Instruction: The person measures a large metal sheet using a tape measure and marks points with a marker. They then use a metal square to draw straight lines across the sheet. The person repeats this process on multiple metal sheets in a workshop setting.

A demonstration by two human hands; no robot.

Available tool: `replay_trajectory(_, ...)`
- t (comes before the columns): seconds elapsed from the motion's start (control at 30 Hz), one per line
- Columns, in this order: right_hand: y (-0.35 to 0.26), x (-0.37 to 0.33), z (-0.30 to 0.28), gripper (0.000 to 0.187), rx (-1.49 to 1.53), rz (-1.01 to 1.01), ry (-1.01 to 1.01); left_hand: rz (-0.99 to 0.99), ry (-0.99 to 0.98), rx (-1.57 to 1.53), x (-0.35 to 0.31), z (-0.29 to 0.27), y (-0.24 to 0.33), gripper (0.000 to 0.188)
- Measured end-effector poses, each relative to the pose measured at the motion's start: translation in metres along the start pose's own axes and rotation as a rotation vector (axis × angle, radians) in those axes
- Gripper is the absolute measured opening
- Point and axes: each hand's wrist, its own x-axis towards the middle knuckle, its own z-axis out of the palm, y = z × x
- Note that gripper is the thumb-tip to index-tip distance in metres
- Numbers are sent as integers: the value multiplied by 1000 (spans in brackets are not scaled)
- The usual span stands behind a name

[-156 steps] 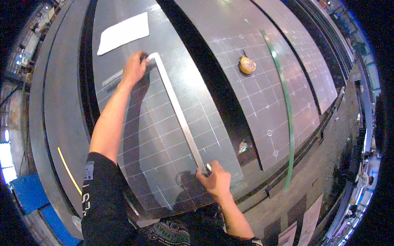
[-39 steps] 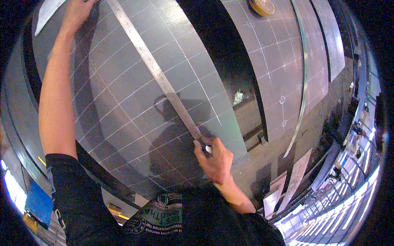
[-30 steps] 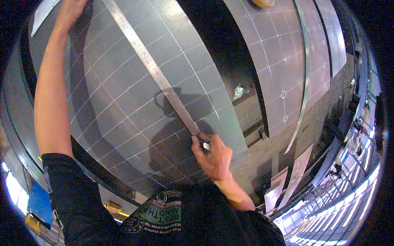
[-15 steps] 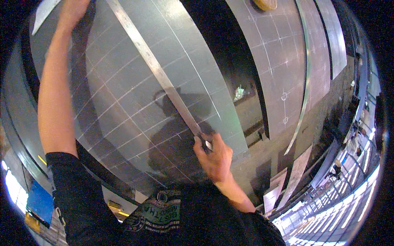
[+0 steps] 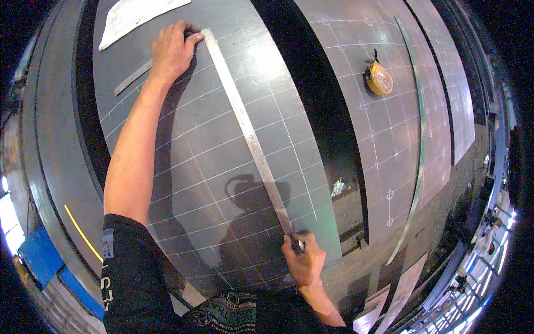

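A long steel ruler (image 5: pixel 245 122) lies slantwise across a dark metal plate (image 5: pixel 194 133) scribed with a grid of white lines. At its far end, the thumb and fingers of my left hand (image 5: pixel 172 53) are closed on the tip. My right hand (image 5: pixel 306 261) pinches the near end, its fingers curled. A small white piece (image 5: pixel 301 244), perhaps chalk, pokes out between the right fingers; the rest of it is hidden. Shadows of my head and arm fall over the plate. Beside my left wrist lies a shorter flat metal strip (image 5: pixel 132 78).
A white sheet (image 5: pixel 136 19) rests at the plate's far left. Past a dark gap, another marked plate (image 5: pixel 345 61) carries a yellow rounded tool (image 5: pixel 380 79) and a long thin greenish strip (image 5: pixel 421 122). Loose metal pieces (image 5: pixel 403 284) lie lower right.
The view has shifted, bringing the ruler's far end, the white sheet and the whole yellow tool into sight. My right hand stays at the ruler's near end.
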Motion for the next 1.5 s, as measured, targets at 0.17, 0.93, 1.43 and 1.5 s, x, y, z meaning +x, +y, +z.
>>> replay_trajectory(0.17, 0, 1, -1, 28, 16, -16, 7, 5, 11, -20, 1, 3, -2, 34)
replay_trajectory(0.93, -1, 0, -1, 25, 17, 7, -21, 97, -78, 93, -15, -21, 20, 54)
replay_trajectory(1.43, 5, 3, -1, 28, 41, 13, -44, -116, -743, 328, 2, -59, 70, 146)
replay_trajectory(1.5, 0, 5, -4, 26, 31, 57, -62, -131, -768, 363, 4, -58, 73, 145)
